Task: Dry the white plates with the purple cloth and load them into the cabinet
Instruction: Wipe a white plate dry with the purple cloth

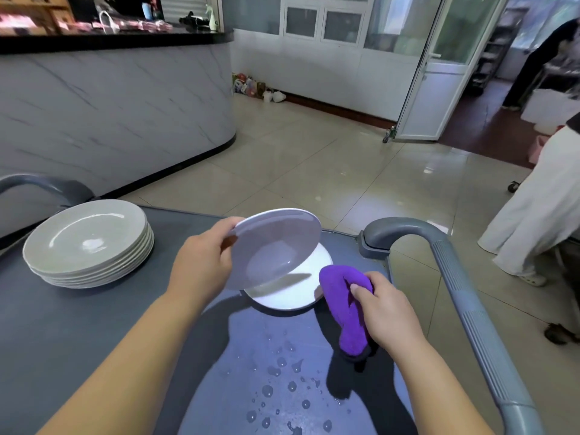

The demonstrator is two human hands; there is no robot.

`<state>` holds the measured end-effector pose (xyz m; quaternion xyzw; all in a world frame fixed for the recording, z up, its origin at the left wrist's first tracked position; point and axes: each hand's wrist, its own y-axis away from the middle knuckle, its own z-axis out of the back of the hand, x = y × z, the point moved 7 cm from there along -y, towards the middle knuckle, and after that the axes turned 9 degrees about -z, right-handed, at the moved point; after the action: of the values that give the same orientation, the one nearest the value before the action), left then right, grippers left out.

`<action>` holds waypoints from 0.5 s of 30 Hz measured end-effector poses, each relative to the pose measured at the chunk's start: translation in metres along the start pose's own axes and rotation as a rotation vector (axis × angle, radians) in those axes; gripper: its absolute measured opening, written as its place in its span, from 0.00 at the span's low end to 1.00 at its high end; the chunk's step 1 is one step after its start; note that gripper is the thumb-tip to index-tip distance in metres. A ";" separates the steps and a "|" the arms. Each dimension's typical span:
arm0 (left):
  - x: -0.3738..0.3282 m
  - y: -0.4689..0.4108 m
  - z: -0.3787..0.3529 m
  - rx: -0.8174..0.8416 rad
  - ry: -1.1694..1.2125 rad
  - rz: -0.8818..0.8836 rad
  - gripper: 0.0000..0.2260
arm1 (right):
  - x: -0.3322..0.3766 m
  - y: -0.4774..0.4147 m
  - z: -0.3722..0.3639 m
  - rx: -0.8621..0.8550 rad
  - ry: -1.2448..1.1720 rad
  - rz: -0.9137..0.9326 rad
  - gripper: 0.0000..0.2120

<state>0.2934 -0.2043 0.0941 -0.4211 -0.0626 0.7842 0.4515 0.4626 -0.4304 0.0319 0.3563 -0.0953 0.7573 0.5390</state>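
**Plate Drying: Lifted Plate Presented to the Cloth**

The left hand [204, 265] grips a white plate [273, 246] by its rim, thumb on the upper face and fingers behind. The plate is raised and tilted, with its concave face turned toward the right side. This orientation appears chosen to expose the wet face to the cloth and let water run off.

The right hand [389, 312] is closed around a bunched purple cloth [343, 306]. The cloth hangs from the fist, with its lower end close to the worktop [94, 324]. It lies just beside the lifted plate, not yet in contact with it.

A second white plate [292, 293] lies flat on the worktop directly under the lifted one, partly hidden by it. Water droplets [282, 372] are scattered on the worktop nearer the person, indicating that this area serves the wet items.

A stack of plates [88, 243] stands well apart to the left. Whether these are dried or waiting cannot be told.

The worktop is a grey cart surface with curved handles [455, 271] on its sides. No cabinet is visible in this view.

Judged status: wiping of the held plate is about to begin; loading remains.
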 end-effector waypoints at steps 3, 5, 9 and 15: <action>-0.004 -0.002 0.005 -0.008 -0.011 -0.019 0.22 | -0.009 -0.004 0.000 0.052 -0.244 -0.099 0.05; -0.009 -0.003 0.006 -0.002 -0.027 -0.028 0.21 | -0.013 -0.005 -0.001 0.092 -0.430 -0.176 0.05; -0.016 -0.002 0.007 0.022 -0.064 -0.041 0.20 | -0.013 -0.001 0.000 0.133 -0.662 -0.265 0.06; -0.013 0.004 0.008 0.042 -0.102 -0.032 0.19 | -0.007 0.005 0.000 0.140 -0.518 -0.187 0.12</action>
<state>0.2881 -0.2138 0.1052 -0.3697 -0.0758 0.7985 0.4691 0.4589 -0.4374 0.0283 0.5815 -0.1441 0.5928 0.5382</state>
